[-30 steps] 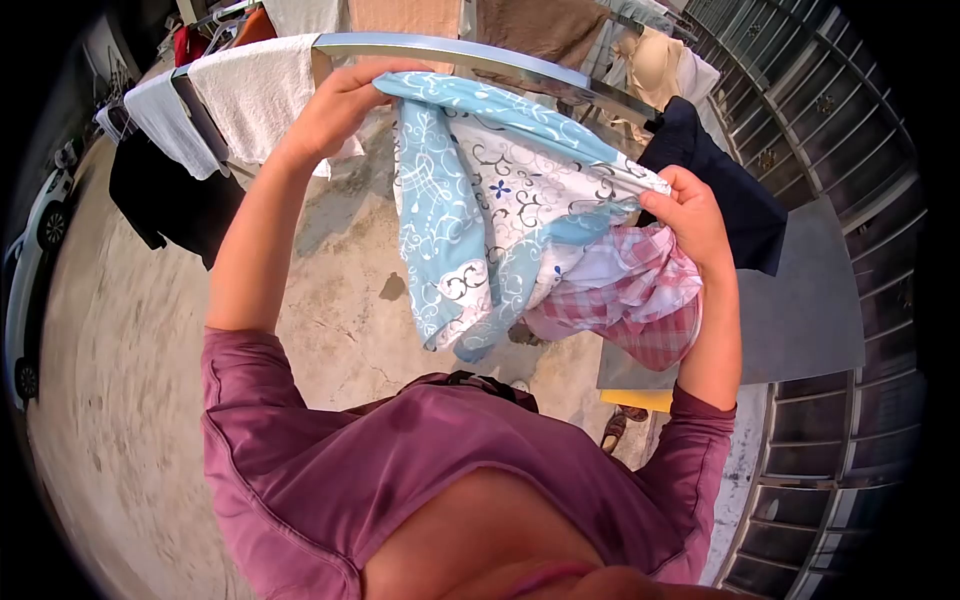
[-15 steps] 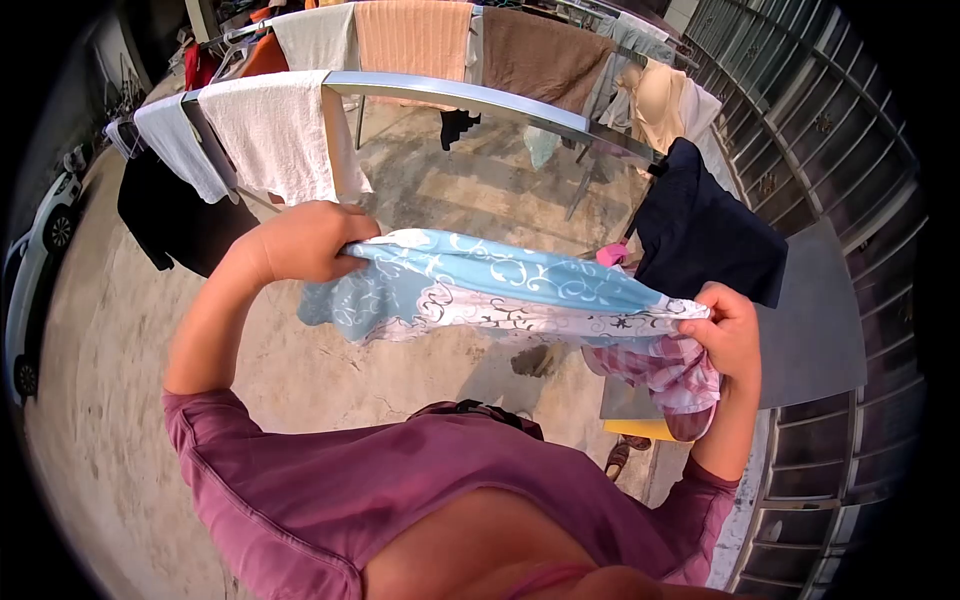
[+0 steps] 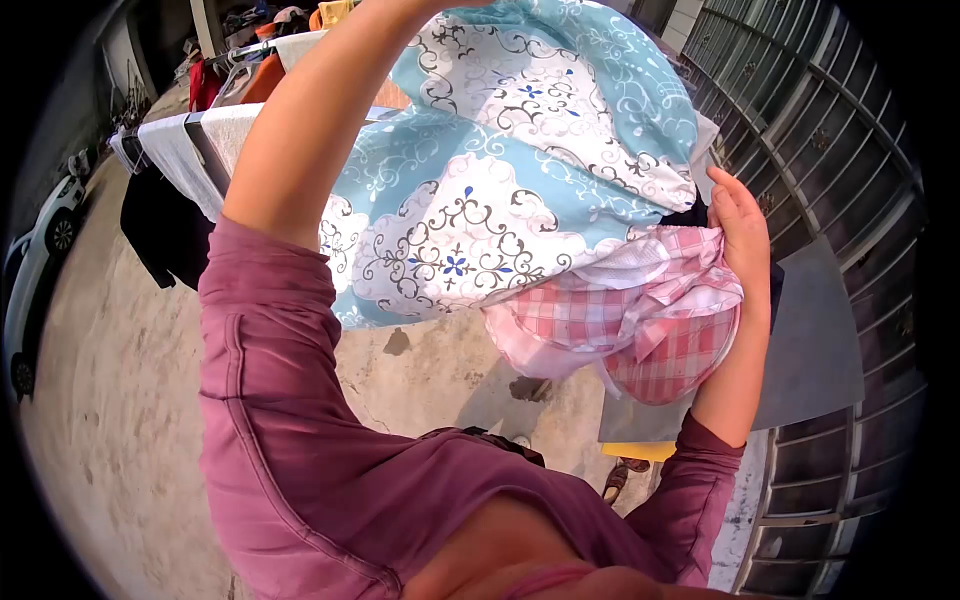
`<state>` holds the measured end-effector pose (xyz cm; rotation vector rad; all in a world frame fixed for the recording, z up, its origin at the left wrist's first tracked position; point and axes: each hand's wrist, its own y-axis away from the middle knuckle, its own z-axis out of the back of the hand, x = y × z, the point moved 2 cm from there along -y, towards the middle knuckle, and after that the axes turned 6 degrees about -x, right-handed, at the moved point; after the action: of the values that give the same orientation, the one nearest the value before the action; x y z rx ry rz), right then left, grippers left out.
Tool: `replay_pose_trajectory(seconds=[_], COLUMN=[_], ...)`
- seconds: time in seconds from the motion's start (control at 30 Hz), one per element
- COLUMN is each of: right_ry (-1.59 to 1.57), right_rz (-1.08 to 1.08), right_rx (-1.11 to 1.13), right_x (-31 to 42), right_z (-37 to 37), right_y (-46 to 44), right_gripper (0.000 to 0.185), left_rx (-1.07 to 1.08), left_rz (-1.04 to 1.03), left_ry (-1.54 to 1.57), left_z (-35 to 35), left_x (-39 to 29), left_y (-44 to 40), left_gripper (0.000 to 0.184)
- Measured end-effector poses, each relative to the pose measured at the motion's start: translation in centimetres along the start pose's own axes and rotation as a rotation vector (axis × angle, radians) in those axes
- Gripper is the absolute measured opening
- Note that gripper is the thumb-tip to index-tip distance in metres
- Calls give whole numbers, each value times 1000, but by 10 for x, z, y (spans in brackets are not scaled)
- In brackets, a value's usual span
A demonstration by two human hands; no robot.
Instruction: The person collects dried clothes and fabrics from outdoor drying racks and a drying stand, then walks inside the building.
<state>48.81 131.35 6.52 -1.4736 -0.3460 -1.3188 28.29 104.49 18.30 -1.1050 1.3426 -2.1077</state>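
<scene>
We see an outdoor yard paved with pale, weathered concrete (image 3: 110, 380), marked by dark damp-looking patches (image 3: 530, 388) and lit by bright daylight, with a soft-edged shadow (image 3: 480, 405) near its centre. Along the right side we observe dark windows (image 3: 775, 60) behind metal grilles (image 3: 840, 75), curved by the wide lens. Beside them lies a flat grey panel (image 3: 815, 340), with a yellow edge (image 3: 638, 451) showing below it. At the far left we note a white car (image 3: 42, 262); at upper left, a pale pillar (image 3: 207, 25) stands before a shaded recess (image 3: 165, 40).
</scene>
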Motion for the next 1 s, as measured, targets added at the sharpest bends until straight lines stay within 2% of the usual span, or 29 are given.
replay_pose_trajectory(seconds=[0.07, 0.17, 0.23, 0.27, 0.33, 0.4, 0.47, 0.5, 0.53, 0.6, 0.63, 0.67, 0.73, 0.77, 0.83, 0.87, 0.93, 0.97, 1.0], right_ry=[-21, 59, 130, 166, 207, 192, 182, 205, 225, 214, 193, 147, 121, 85, 105, 123, 150, 175, 171], right_rz=[-15, -63, -89, -145, -234, -293, -343, -386, -427, -426, -425, -435, -447, -438, -442, -441, -469, -492, -491], right_rx=[2, 49, 86, 88, 66, 35, -30, -46, -61, -129, -153, -165, -177, -177, -182, -174, -180, -184, -182], right_x=[-5, -22, -35, -43, -64, -78, -86, -86, -89, -102, -105, -104, -102, -102, -103, -103, -117, -126, -136], right_z=[-3, -5, -6, -4, 5, 7, 12, 13, 20, 41, 51, 59, 75, 82, 95, 101, 118, 123, 128], right_y=[21, 63, 96, 111, 140, 158, 171, 176, 180, 189, 194, 195, 197, 197, 199, 200, 204, 205, 205], right_gripper=[31, 26, 25, 25, 24, 22, 22, 21, 20, 18, 17, 17, 18, 18, 19, 20, 23, 25, 25], left_rx=[92, 503, 723, 725, 868, 973, 1073, 950, 497, 269, 300, 466, 653, 655, 519, 521, 640, 640, 574], left_rz=[-27, 31, 104, 96, 211, 422, 479, 434, 216, 204, 145, 57, 90, 79, 417, 415, 696, 694, 523], left_ry=[124, 372, 292, 298, 248, 352, 279, 165, 77, 646, 878, 1115, 1240, 1252, 1068, 1073, 1381, 1379, 1356], left_z=[-18, -31, -24, -24, -27, -35, -45, -42, -29, 12, 31, 42, 38, 17, -31, -46, -71, -69, -62], left_x=[-24, -63, -71, -67, -57, -42, -32, -38, -55, -102, -129, -157, -211, -231, -255, -259, -267, -272, -280], left_y=[35, 113, 141, 143, 145, 139, 132, 129, 124, 100, 100, 106, 129, 142, 162, 157, 146, 139, 127], left_gripper=[34, 47, 49, 49, 52, 58, 59, 56, 46, 30, 26, 27, 32, 32, 38, 38, 40, 40, 37])
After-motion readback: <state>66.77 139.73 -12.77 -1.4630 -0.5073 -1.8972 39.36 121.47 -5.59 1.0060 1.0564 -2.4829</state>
